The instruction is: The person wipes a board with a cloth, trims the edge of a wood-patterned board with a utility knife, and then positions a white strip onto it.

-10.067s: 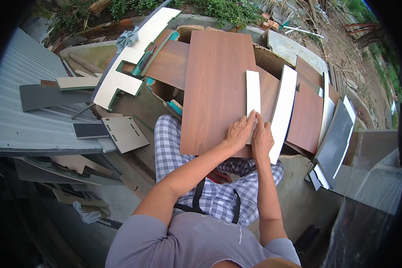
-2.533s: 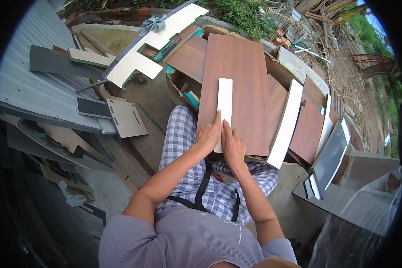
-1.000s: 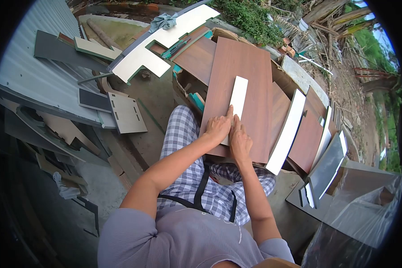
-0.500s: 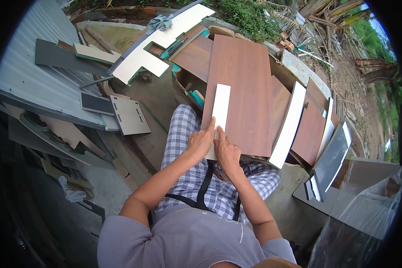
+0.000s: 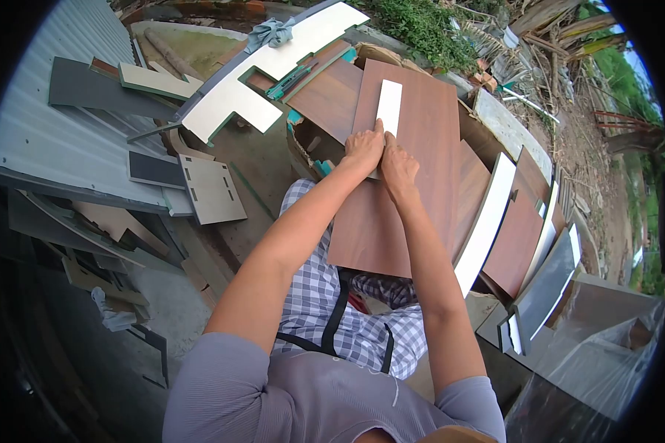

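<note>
A narrow white strip (image 5: 391, 108) lies on a large reddish-brown wood-grain board (image 5: 428, 148) in front of me. My left hand (image 5: 365, 150) rests on the strip's near part, its index finger pointing along it and the other fingers curled. Beside it, my right hand (image 5: 400, 167) touches the strip too, index finger extended and the rest bent. The near end of the strip is mostly hidden under my hands. The board's near edge lies over my checkered trousers.
At the upper left a white cut-out panel (image 5: 236, 92) carries a grey cloth (image 5: 270, 34). A curved white strip (image 5: 488, 221) and dark panels (image 5: 545, 284) lean on the right. Board offcuts (image 5: 213, 190) lie left, and plastic sheeting (image 5: 606, 354) hangs lower right.
Both my hands and the white strip have moved forward, away from my body, along the brown board. My arms are stretched further out, and the view has shifted slightly.
</note>
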Motion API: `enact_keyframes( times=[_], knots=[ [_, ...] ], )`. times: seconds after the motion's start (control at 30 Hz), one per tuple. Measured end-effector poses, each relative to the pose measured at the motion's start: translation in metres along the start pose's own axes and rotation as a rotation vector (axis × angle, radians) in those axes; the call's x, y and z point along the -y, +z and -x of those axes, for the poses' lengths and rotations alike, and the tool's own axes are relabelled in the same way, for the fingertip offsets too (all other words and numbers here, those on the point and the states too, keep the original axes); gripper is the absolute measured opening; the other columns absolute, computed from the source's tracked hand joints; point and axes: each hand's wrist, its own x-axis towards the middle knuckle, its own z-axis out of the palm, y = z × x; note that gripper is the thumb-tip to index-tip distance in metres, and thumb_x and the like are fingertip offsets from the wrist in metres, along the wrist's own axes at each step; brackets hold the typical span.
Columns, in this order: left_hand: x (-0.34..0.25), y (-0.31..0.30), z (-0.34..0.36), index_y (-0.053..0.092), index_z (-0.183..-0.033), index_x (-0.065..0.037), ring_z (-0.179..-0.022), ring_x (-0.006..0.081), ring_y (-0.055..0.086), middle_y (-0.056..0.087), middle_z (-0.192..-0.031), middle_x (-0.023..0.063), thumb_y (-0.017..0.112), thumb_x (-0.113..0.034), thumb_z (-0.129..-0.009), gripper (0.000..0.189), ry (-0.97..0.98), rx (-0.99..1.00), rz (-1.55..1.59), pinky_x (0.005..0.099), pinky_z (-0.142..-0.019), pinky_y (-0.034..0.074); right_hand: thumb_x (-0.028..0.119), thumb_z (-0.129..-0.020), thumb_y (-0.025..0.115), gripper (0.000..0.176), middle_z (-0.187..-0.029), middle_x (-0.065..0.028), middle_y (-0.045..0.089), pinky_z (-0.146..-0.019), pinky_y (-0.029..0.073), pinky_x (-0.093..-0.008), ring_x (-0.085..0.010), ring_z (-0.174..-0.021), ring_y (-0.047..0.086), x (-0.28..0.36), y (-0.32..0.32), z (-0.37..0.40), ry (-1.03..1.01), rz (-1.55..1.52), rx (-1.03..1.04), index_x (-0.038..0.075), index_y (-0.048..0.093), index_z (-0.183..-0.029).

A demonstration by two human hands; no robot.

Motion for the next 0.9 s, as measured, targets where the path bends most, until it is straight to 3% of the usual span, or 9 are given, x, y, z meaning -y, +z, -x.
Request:
enact_keyframes(
  times=[0.17,0.33,0.4,0.63,0.9],
  knots=[
    [-0.001,-0.005,-0.048,0.047,-0.114,0.0,-0.09,0.034,0.065,0.065,-0.095,0.0224,0.04,-0.017,-0.091,0.03,0.042,-0.028,-0.063,0.0443,-0.075,0.051,0.016,-0.09,0.044,0.018,-0.082,-0.0179,0.066,-0.056,0.053,-0.0415,-0.0335,-0.071,0.067,-0.007,0.003,-0.048,0.026,0.046,0.1,0.01,0.048,-0.106],
    [-0.003,-0.005,-0.074,0.044,-0.123,0.0,-0.094,0.0329,0.064,0.064,-0.1,0.0221,0.038,-0.018,-0.092,0.036,0.052,-0.028,-0.082,0.0433,-0.079,0.05,0.017,-0.091,0.043,0.022,-0.084,-0.018,0.066,-0.061,0.053,-0.0418,-0.0335,-0.076,0.067,-0.012,0.007,-0.074,0.072,0.084,0.156,0.01,0.046,-0.111],
    [-0.003,-0.001,-0.073,0.042,-0.125,0.0,-0.094,0.033,0.064,0.064,-0.1,0.022,0.038,-0.018,-0.092,0.038,0.037,-0.032,-0.072,0.0433,-0.079,0.049,0.017,-0.091,0.043,0.03,-0.085,-0.0174,0.066,-0.062,0.053,-0.0413,-0.0326,-0.076,0.067,-0.012,0.011,-0.076,0.112,0.096,0.156,0.01,0.043,-0.121],
    [-0.004,0.002,-0.064,0.038,-0.131,-0.001,-0.093,0.0332,0.064,0.065,-0.098,0.0225,0.038,-0.016,-0.091,0.043,0.035,-0.058,-0.084,0.0439,-0.078,0.049,0.019,-0.089,0.047,0.045,-0.084,-0.0158,0.066,-0.06,0.053,-0.0394,-0.0298,-0.075,0.068,-0.011,0.014,-0.064,0.106,0.113,0.111,0.009,0.038,-0.132],
    [-0.007,0.01,0.025,0.034,-0.135,0.001,-0.086,0.0353,0.065,0.065,-0.091,0.0243,0.039,-0.014,-0.09,0.048,0.061,-0.025,-0.055,0.0445,-0.074,0.051,0.02,-0.085,0.053,0.043,-0.067,-0.0088,0.064,-0.044,0.049,-0.0334,-0.0234,-0.054,0.065,-0.005,0.0,0.029,0.008,0.197,-0.047,0.008,0.049,-0.126]
  ],
)
